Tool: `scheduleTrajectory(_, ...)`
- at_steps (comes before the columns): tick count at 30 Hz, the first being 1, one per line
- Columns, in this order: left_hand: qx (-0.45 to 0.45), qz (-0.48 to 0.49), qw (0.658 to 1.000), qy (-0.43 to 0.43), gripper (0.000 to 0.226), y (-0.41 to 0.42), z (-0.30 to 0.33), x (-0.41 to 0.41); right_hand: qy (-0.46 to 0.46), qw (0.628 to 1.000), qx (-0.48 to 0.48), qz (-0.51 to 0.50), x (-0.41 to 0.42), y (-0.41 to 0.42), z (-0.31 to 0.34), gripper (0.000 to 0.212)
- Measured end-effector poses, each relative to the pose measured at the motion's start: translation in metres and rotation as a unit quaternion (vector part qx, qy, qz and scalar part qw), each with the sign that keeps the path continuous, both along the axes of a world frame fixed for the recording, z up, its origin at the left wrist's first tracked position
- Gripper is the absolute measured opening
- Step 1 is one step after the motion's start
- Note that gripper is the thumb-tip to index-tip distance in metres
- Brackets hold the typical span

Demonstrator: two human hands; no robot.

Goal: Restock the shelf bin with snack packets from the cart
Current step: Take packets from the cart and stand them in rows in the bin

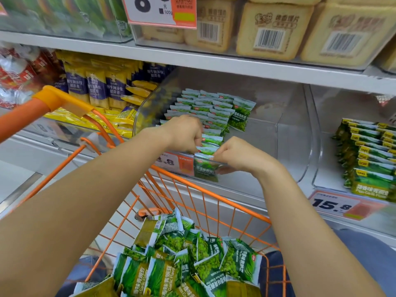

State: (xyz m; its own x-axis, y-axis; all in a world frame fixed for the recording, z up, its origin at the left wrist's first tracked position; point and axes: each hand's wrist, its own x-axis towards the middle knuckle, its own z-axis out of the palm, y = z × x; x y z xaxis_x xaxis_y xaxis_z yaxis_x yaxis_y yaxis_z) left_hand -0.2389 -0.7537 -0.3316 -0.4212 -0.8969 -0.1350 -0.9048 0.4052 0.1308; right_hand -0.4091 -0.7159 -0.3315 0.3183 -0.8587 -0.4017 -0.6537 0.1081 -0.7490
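A clear plastic shelf bin (285, 129) on the middle shelf holds rows of small green pea snack packets (205, 108) in its left half. At the bin's front edge my left hand (184, 133) reaches down with curled fingers onto the upright packets. My right hand (237, 155) pinches the top of the frontmost green packet (204, 170), which stands just behind the bin's front wall. Below, the orange wire cart (192, 189) carries a loose heap of the same green packets (184, 260).
A second clear bin (317, 168) at the right holds stacked green garlic pea packets (372, 159) above a 15.8 price tag (334, 205). Yellow and purple snack packs (100, 86) fill the bin at the left. The cart handle (42, 103) is at the left. Biscuit packs (267, 28) fill the upper shelf.
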Motion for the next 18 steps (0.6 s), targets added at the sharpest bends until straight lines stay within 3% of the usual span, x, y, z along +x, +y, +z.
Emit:
scheduleTrajectory(2, 0.061, 0.016, 0.997, 0.043, 0.014, 0.000, 0.009, 0.003, 0.014, 1.000, 0.017, 0.011, 0.002, -0.001, 0.000, 0.023)
scheduleTrajectory(4, 0.070, 0.036, 0.992, 0.100, 0.020, 0.004, 0.020, 0.006, 0.009, 1.000, 0.024, 0.007, 0.001, -0.005, -0.002, 0.039)
scheduleTrajectory(7, 0.004, 0.071, 0.982, 0.173, 0.022, 0.013, 0.029, 0.014, -0.002, 0.999, 0.038, 0.029, 0.001, -0.003, -0.003, 0.045)
scheduleTrajectory(10, -0.055, 0.094, 0.967, 0.228, 0.020, 0.024, 0.026, 0.019, 0.026, 0.998, 0.035, 0.054, 0.001, -0.003, -0.005, 0.025)
scheduleTrajectory(12, -0.075, 0.111, 0.958, 0.252, 0.019, 0.030, 0.021, 0.020, 0.021, 0.997, 0.065, 0.048, 0.002, -0.006, -0.006, 0.031)
scheduleTrajectory(16, -0.092, 0.154, 0.969, 0.171, 0.038, 0.041, 0.000, 0.029, -0.004, 0.990, 0.117, 0.082, -0.011, -0.003, 0.008, 0.033)
scheduleTrajectory(18, -0.136, 0.158, 0.970, 0.123, 0.053, 0.049, -0.008, 0.037, -0.017, 0.990, 0.126, 0.056, -0.022, -0.002, 0.012, 0.045)
